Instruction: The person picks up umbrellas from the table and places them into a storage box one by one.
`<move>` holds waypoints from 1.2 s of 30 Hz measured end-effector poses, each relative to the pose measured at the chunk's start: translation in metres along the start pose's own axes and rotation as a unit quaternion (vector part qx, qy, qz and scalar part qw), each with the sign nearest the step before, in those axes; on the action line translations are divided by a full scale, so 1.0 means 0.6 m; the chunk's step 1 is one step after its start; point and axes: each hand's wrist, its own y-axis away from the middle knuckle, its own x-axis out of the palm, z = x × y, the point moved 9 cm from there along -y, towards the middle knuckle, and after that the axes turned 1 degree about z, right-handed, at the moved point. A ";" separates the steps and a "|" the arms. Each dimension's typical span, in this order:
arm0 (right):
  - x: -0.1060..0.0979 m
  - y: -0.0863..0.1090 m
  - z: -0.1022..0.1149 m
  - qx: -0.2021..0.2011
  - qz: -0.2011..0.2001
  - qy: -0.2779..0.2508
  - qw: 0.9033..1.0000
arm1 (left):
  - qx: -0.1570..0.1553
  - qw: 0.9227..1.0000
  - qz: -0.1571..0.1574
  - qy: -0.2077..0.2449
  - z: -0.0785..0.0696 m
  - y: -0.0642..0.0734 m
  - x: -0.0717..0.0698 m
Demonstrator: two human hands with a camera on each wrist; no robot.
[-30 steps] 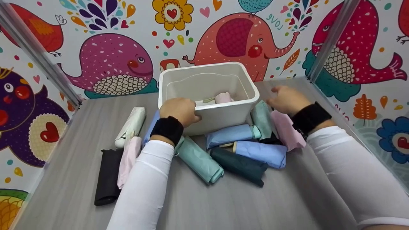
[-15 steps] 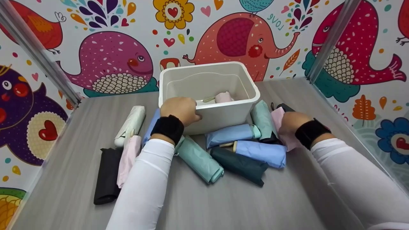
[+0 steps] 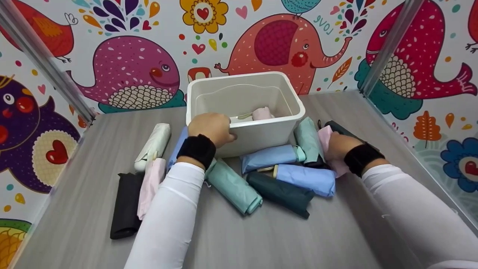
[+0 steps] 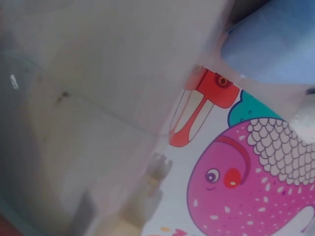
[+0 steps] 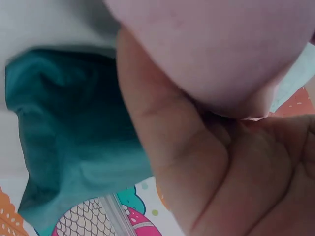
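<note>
My left hand [image 3: 210,129] grips the near rim of a white plastic bin [image 3: 261,138], its thumb on the outer front wall. A pink folded umbrella [image 3: 262,113] lies inside that bin. At the right, my right hand [image 3: 340,146] holds another pink folded umbrella [image 3: 325,135]. In the right wrist view, the thumb [image 5: 162,118] presses along this pink umbrella [image 5: 221,54], and a dark teal umbrella [image 5: 78,128] shows beside it. Next to the right hand lies a sage green umbrella [image 3: 308,138]; a dark one [image 3: 345,130] lies behind it.
Before the bin lie blue umbrellas [image 3: 269,158], a teal one [image 3: 235,188] and a dark green one [image 3: 280,194]. On the left are white [image 3: 153,147], pink [image 3: 151,190] and black [image 3: 126,209] umbrellas. Patterned walls [image 3: 134,71] and metal posts [image 3: 388,48] enclose the grey table [image 3: 276,243].
My right hand has come down and nearer, onto the pink umbrella at the right, and grips it. The dark umbrella behind has come into view. My left hand stays on the bin rim.
</note>
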 end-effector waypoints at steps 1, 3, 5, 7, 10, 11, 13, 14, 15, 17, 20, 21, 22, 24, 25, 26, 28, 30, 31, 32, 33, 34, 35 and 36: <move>-0.001 0.001 -0.001 0.003 -0.004 -0.011 1.000 | 0.000 1.000 0.000 0.000 0.000 0.000 0.000; -0.001 0.003 -0.003 0.004 -0.009 -0.027 1.000 | 0.000 1.000 -0.001 0.001 0.000 0.000 0.000; 0.000 0.003 -0.005 0.008 -0.010 -0.040 0.999 | -0.001 1.000 -0.001 0.001 0.000 0.000 0.000; 0.001 0.004 -0.009 0.014 -0.009 -0.064 0.998 | -0.002 1.000 0.000 0.000 0.000 0.000 0.000; -0.001 0.003 -0.012 0.014 -0.013 -0.080 0.997 | -0.002 1.000 0.001 -0.002 -0.001 -0.002 0.002; -0.004 0.003 -0.013 0.013 -0.017 -0.085 0.996 | -0.001 1.000 0.001 -0.001 -0.001 -0.002 0.002; -0.013 0.006 -0.013 0.009 -0.025 -0.087 0.996 | -0.001 1.000 0.002 -0.001 -0.001 -0.003 0.002; -0.018 0.007 -0.013 0.008 -0.029 -0.090 0.996 | 0.000 1.000 0.002 -0.001 -0.001 -0.003 0.003; -0.024 0.009 -0.013 0.008 -0.033 -0.098 0.995 | -0.001 1.000 0.003 0.000 0.000 -0.003 0.003; -0.036 0.013 -0.016 0.014 -0.028 -0.129 0.991 | -0.001 1.000 0.004 0.000 0.000 -0.003 0.003; -0.060 0.020 -0.018 0.017 -0.023 -0.166 0.986 | -0.002 1.000 0.005 0.000 0.001 -0.003 0.003; -0.071 0.022 -0.018 0.016 -0.025 -0.171 0.985 | -0.003 1.000 0.005 0.000 0.002 -0.003 0.003; -0.082 0.025 -0.019 0.017 -0.025 -0.176 0.984 | -0.003 1.000 0.005 0.001 0.002 -0.002 0.003; -0.109 0.031 -0.017 0.013 -0.033 -0.185 0.982 | -0.002 1.000 0.004 0.001 0.002 -0.002 0.003; -0.123 0.034 -0.015 0.011 -0.039 -0.193 0.980 | -0.002 1.000 0.004 0.002 0.002 -0.002 0.002; -0.137 0.037 -0.012 0.013 -0.043 -0.207 0.977 | -0.002 1.000 0.003 0.003 0.001 -0.001 0.002; -0.165 0.046 -0.005 0.019 -0.049 -0.236 0.970 | -0.002 1.000 0.002 0.004 0.001 -0.001 0.001; -0.192 0.054 0.007 0.024 -0.056 -0.263 0.963 | -0.002 1.000 0.001 0.005 0.001 -0.001 0.001; -0.205 0.058 0.014 0.025 -0.059 -0.277 0.959 | -0.003 1.000 0.000 0.005 0.001 0.000 0.001; -0.218 0.062 0.023 0.026 -0.063 -0.287 0.955 | -0.003 1.000 -0.001 0.005 0.001 0.000 0.000; -0.231 0.065 0.032 0.027 -0.067 -0.295 0.953 | -0.003 1.000 -0.001 0.004 0.001 0.000 0.000; -0.243 0.067 0.042 0.024 -0.071 -0.299 0.951 | -0.003 1.000 -0.002 0.004 0.001 0.000 0.000; -0.255 0.068 0.054 0.021 -0.077 -0.301 0.950 | -0.003 1.000 -0.002 0.003 0.001 0.000 0.000; -0.267 0.068 0.065 0.018 -0.083 -0.304 0.949 | -0.002 1.000 -0.003 0.003 0.001 0.000 0.000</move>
